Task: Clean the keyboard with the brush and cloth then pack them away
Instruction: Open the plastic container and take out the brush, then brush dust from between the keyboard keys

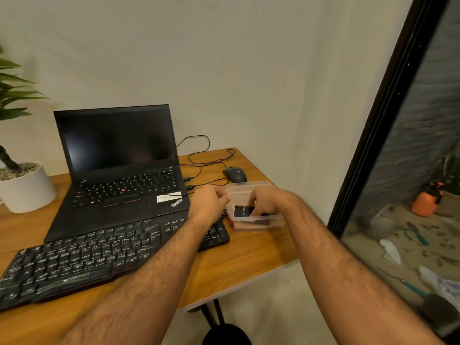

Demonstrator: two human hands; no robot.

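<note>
Head view: keyboard (104, 257) lengthwise left-right.

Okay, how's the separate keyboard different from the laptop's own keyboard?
The separate keyboard is wider, lies askew at the desk's near edge and has a shiny clear cover over its keys. The laptop's keyboard is smaller, bare, set into the laptop and has a red pointer nub among its keys. Both are black with pale lettering.

We see a home office corner: a ThinkPad laptop (119, 165), separate keyboard (99, 257) and mouse (235, 174) on a wooden counter (249, 252), a potted plant (20, 170) beside plain walls.
</note>
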